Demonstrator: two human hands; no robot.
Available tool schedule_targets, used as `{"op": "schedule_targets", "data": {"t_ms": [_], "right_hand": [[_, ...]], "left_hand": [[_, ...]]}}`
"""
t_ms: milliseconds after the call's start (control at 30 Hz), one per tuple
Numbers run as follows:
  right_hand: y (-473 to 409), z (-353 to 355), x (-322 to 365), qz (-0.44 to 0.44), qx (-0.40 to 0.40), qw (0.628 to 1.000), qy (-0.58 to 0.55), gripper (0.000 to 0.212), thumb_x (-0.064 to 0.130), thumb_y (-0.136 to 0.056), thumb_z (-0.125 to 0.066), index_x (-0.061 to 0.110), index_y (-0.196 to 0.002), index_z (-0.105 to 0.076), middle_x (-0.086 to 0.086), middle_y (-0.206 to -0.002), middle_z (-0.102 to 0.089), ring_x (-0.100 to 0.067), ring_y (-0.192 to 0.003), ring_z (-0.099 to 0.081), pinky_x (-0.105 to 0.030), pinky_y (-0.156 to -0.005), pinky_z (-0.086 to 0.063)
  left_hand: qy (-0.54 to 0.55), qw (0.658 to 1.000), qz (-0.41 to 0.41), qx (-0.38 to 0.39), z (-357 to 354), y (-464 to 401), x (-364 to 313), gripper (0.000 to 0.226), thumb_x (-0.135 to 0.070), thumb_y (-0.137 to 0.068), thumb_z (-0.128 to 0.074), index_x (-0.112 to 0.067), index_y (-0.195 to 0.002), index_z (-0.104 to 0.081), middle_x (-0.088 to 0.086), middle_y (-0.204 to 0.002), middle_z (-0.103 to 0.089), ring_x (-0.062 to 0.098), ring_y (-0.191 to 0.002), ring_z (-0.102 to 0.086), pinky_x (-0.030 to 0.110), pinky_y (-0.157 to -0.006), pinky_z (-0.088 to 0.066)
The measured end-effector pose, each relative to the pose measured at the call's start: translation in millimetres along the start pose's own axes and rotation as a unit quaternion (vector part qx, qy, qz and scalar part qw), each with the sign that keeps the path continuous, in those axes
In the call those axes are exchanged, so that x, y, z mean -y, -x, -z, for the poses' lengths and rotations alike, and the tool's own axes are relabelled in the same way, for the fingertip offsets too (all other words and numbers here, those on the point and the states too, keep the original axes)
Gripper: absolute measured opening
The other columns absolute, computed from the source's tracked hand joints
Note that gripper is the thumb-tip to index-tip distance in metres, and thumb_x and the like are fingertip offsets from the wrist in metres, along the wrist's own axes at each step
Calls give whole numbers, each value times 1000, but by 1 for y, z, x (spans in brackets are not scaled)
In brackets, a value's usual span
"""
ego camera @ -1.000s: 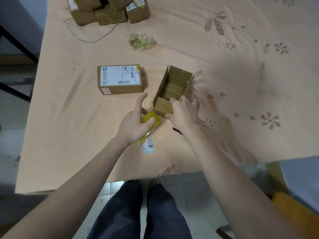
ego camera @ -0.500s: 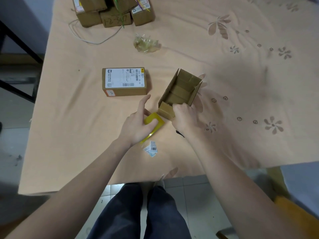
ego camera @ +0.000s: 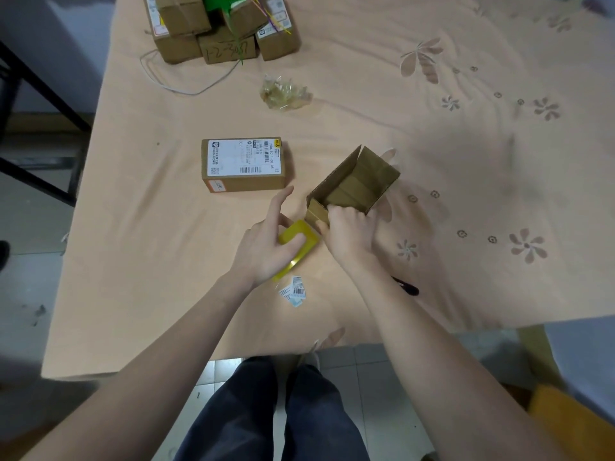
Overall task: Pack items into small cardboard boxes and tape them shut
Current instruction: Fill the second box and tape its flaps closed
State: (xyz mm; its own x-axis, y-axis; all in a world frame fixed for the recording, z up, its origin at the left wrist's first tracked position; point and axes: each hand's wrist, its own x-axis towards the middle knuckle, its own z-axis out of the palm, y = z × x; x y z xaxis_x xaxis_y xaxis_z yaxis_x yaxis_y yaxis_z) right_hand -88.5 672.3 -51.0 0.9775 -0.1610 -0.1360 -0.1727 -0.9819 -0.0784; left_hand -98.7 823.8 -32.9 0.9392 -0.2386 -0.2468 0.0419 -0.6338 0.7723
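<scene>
An open small cardboard box [ego camera: 357, 184] lies on the peach tablecloth [ego camera: 166, 261], its inside bare. My right hand [ego camera: 349, 232] grips the box's near end wall, fingers curled over its edge. Just left of it, my left hand [ego camera: 266, 247] holds a flat yellow item [ego camera: 301, 236] against the cloth, thumb on top, index finger stretched toward the box. A sealed cardboard box with a white shipping label [ego camera: 244, 164] sits further left.
Several taped boxes [ego camera: 219, 28] are stacked at the far edge with a white cord [ego camera: 173, 84] beside them. Crumpled clear plastic [ego camera: 284, 93] lies mid-table. Small barcode stickers [ego camera: 294, 291] and a black pen [ego camera: 406, 287] lie near my arms.
The open box has turned slightly clockwise and shifted right under my right hand. My left hand stays on the yellow item.
</scene>
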Motion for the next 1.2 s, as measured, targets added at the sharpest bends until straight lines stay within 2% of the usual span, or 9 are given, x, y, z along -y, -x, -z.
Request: {"op": "schedule_targets", "data": {"t_ms": [100, 200, 433, 533, 667, 867, 967, 1067, 1200], "right_hand": [[1, 8, 3, -59, 65, 982, -168, 32, 43, -92, -54, 14, -104, -60, -13, -108, -66, -34, -105, -60, -35, -77, -39], [3, 26, 6, -66, 91, 924, -365, 35, 36, -94, -51, 10, -118, -54, -9, -121, -60, -28, -116, -52, -32, -90, -39], [-15, 53, -49, -57, -78, 964, -248, 40, 20, -93, -41, 16, -132, -45, -7, -138, -41, -28, -123, -36, -42, -98, -36], [-27, 46, -72, -102, 11, 944, -313, 51, 31, -95, -37, 20, -144, -30, -4, -149, -34, -25, -130, -34, -45, -108, -31], [-18, 37, -80, -141, 73, 945, -287, 42, 56, -84, -24, 49, -122, -40, 12, -112, -61, -19, -106, -55, -45, -94, -44], [2, 32, -80, -96, 81, 895, -428, 55, 22, -70, -54, 30, -125, -47, 19, -107, -58, 18, -84, -52, 0, -65, -35], [3, 28, -87, -68, 96, 929, -350, 59, 18, -78, -57, 35, -131, -39, 15, -118, -58, 7, -90, -52, -14, -82, -37], [-4, 23, -90, -28, 89, 963, -251, 65, 21, -83, -57, 35, -141, -28, 13, -121, -60, -15, -118, -45, -39, -104, -30], [-20, 19, -90, -4, 65, 979, -193, 60, 20, -89, -57, 24, -143, -30, -1, -132, -52, -23, -126, -40, -42, -105, -24]], "left_hand": [[-6, 1000, -9, 9, 3, 1, -1, 63, -45, -72, -41, -49, -132, -24, -7, -99, -60, 23, -80, -57, 29, -75, -37], [-23, 1000, 0, 10, 3, -1, -4, 52, -44, -72, -38, -47, -123, -34, -5, -100, -59, 24, -86, -54, 31, -77, -38], [-57, 998, 24, -3, 2, -10, -11, 54, -50, -70, -35, -53, -123, -44, -9, -90, -61, 21, -84, -53, 28, -72, -36], [-76, 996, 30, 34, -3, -14, -13, 55, -53, -73, -38, -56, -128, -41, -12, -70, -55, 21, -80, -54, 30, -66, -37], [-142, 983, 43, 111, -12, -24, -11, 57, -52, -85, -43, -54, -139, -26, -12, -66, -49, 24, -83, -52, 32, -68, -38], [-176, 968, 77, 163, -18, -39, -2, 83, -63, -75, -59, -57, -142, -10, -1, -110, -60, 25, -110, -54, 32, -84, -42], [-194, 966, 69, 153, -21, -47, 2, 79, -64, -77, -57, -55, -142, -13, 0, -117, -60, 25, -113, -53, 31, -85, -42], [-197, 965, 70, 156, -19, -58, 3, 69, -60, -82, -49, -54, -142, -18, -1, -119, -60, 24, -114, -53, 32, -87, -40], [-201, 972, 53, 113, -12, -59, 3, 57, -56, -84, -46, -54, -139, -30, 0, -110, -64, 26, -109, -55, 33, -84, -43]]}}
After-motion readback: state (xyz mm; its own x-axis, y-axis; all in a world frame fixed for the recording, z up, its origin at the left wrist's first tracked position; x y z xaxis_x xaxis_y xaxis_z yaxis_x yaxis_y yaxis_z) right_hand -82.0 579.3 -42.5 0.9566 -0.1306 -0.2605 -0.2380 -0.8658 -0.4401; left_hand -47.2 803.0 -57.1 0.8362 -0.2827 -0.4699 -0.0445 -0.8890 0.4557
